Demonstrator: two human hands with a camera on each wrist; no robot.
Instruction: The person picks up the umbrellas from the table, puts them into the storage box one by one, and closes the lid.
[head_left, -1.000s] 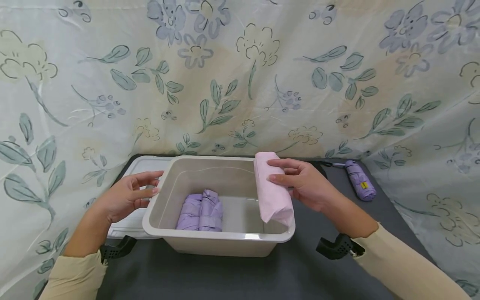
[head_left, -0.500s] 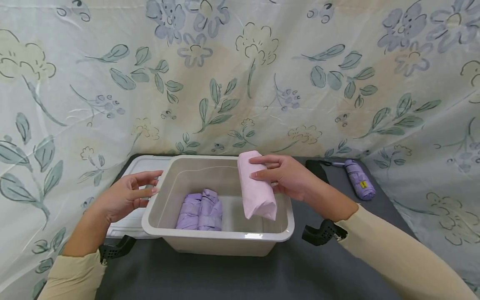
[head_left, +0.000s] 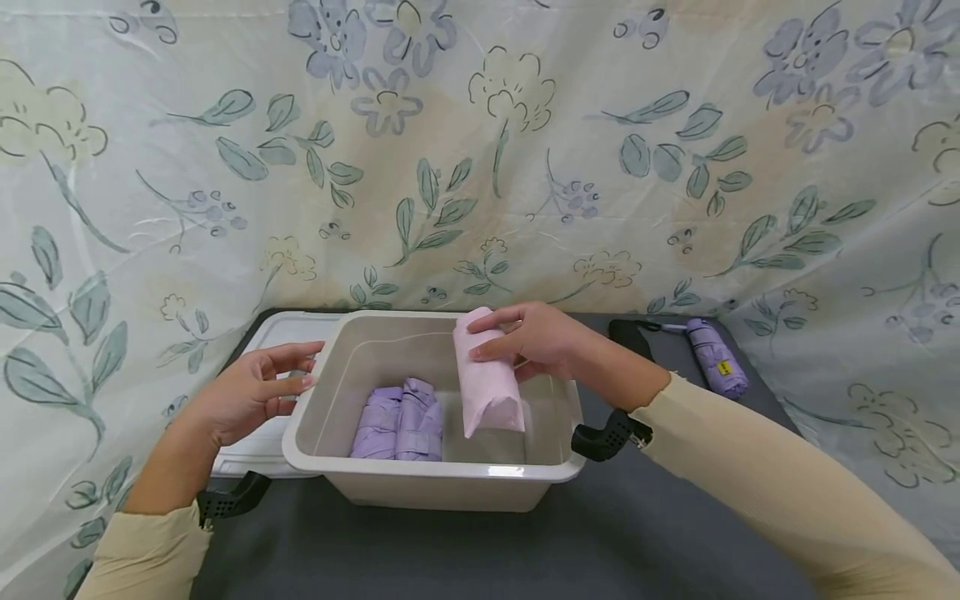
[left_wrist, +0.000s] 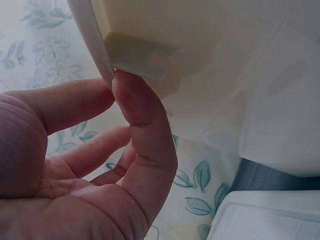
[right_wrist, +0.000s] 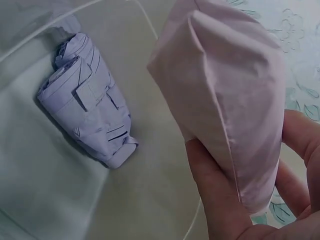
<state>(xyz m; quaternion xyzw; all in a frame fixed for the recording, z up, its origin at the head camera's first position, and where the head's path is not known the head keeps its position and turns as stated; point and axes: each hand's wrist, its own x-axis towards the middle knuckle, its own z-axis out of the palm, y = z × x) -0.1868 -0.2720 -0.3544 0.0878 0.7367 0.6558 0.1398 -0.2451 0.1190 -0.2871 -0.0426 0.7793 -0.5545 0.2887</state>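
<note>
My right hand (head_left: 543,340) grips a pale pink rolled fabric bundle (head_left: 487,379) above the right half of a beige plastic bin (head_left: 427,483). Up close in the right wrist view, the pink bundle (right_wrist: 225,100) is smooth cloth with a long seam, held between thumb and fingers. At the bin's left rim, my left hand (head_left: 258,392) pinches the edge; the left wrist view shows thumb and finger meeting at the rim (left_wrist: 97,45). Two purple folded fabric rolls (head_left: 397,421) with straps lie side by side in the bin's left half.
A white lid (head_left: 258,458) lies left of the bin, partly behind it. On the dark grey table (head_left: 480,558), at the back right, lie another purple roll with a yellow tag (head_left: 717,358) and a black object (head_left: 630,336). A floral curtain (head_left: 480,150) closes off the back and sides.
My right hand has carried the pink bundle leftward from the bin's right rim to over the bin's inside. The left hand stays at the left rim, and the two purple rolls have not moved.
</note>
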